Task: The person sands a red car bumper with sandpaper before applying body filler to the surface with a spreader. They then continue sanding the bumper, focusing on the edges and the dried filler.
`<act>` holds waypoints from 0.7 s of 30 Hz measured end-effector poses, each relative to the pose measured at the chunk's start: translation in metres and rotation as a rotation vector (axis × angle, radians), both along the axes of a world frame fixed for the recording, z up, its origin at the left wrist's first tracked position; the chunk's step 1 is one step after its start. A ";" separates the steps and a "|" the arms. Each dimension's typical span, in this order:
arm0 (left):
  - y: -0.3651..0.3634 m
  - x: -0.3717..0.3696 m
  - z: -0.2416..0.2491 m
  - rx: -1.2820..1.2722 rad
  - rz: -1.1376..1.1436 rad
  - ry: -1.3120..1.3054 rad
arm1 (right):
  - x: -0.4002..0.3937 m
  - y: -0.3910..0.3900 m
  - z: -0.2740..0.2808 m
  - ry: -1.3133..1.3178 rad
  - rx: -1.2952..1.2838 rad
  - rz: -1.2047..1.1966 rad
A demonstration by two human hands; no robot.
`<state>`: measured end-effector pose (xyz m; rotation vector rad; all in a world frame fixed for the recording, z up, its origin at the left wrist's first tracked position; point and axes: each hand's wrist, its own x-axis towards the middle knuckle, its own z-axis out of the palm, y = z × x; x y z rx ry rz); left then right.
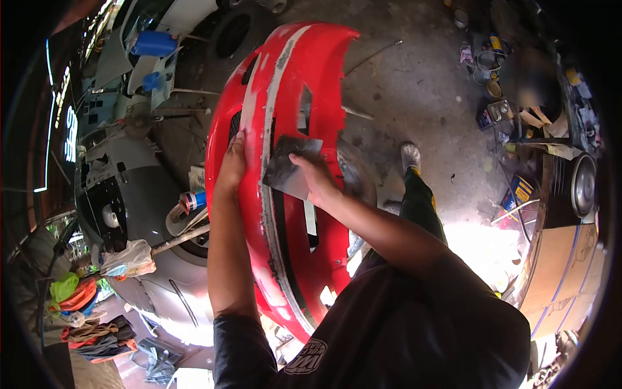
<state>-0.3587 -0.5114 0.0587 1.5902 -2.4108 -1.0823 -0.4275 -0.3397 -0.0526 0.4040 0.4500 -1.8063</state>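
A red car bumper (258, 201) stands on end in front of me, with bare grey and whitish patches and a long grey strip along its ridge. My left hand (234, 161) grips the bumper's left side beside a dark opening; its thumb shows and most fingers are hidden. Between the thumb and fingers of my right hand (315, 176) is a dark grey sheet of sandpaper (285, 170). The sheet lies against the bumper over the ridge and the slot next to it. The fingers under the sheet are hidden.
A grey car (129, 175) stands at left, with a plastic bag (128, 258) and a pole (181, 238) near it. A blue container (154, 43) is at upper left. Cans and clutter line the right side, above a cardboard sheet (560, 272). A tyre (356, 175) sits behind the bumper.
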 end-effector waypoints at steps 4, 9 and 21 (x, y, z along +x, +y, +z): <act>0.013 -0.007 0.011 0.116 0.086 0.079 | 0.010 0.010 -0.005 0.074 -0.026 0.055; 0.013 -0.008 0.010 0.246 0.185 0.130 | 0.036 0.031 -0.004 0.279 0.000 0.042; -0.005 0.007 -0.008 0.288 0.147 0.232 | 0.024 0.006 0.007 0.012 -0.066 -0.015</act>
